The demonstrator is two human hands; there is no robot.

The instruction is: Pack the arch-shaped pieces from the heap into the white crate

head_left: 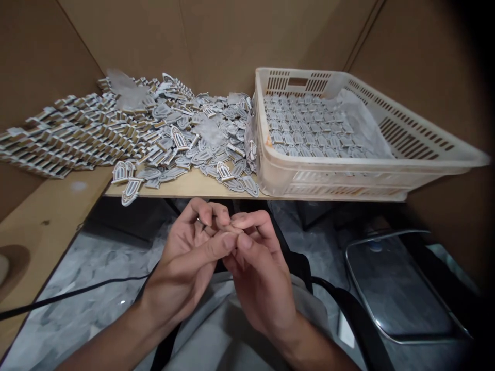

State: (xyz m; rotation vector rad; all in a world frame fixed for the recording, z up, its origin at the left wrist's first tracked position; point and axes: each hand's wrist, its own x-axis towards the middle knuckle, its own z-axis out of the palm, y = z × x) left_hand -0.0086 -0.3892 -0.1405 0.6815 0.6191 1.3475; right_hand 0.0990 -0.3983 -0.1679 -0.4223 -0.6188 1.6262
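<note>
Over my lap, just short of the table edge, my left hand and my right hand meet at the fingertips. Both are closed in a pinch, thumbs side by side. Anything between the fingertips is too small or too hidden to make out. Beyond them, a loose heap of small arched-window-shaped pieces, white-grey with gold and dark trim, spreads across the table. One such piece juts over the front edge, left of my hands. Another piece lies nearer the middle.
Tightly stacked rows of the pieces rise at the left. On the right stands a cream plastic crate holding rows of pieces and a plastic sheet. A black cable crosses at lower left. Cardboard-brown walls enclose the table.
</note>
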